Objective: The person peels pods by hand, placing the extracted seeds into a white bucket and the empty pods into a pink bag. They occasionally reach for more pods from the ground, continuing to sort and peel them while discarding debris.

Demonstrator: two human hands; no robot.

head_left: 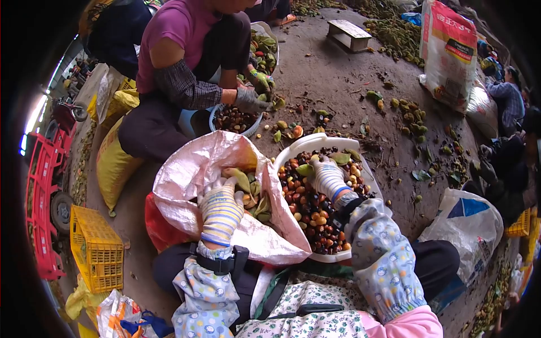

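Note:
My left hand [221, 209], in a striped knit glove, reaches into the mouth of a pinkish-white woven sack [189, 163]. Its fingers are spread over green-brown fruit husks [260, 204], and one long husk lies by the fingertips. My right hand [328, 176], gloved alike, is over a white basin [369, 169] heaped with glossy brown and black seeds [315, 211]. Its fingers are bent around a green husk [306, 170] at their tips; the underside of this hand is hidden. Another husk [340, 158] lies just beyond it on the seeds.
Opposite sits a person [186, 67] whose gloved hands work above a blue basin [213, 121] of seeds. Loose fruits [414, 119] litter the ground. Around me are a yellow crate [97, 248], a low stool [349, 35], a fertilizer sack [451, 56] and a red cart [42, 197].

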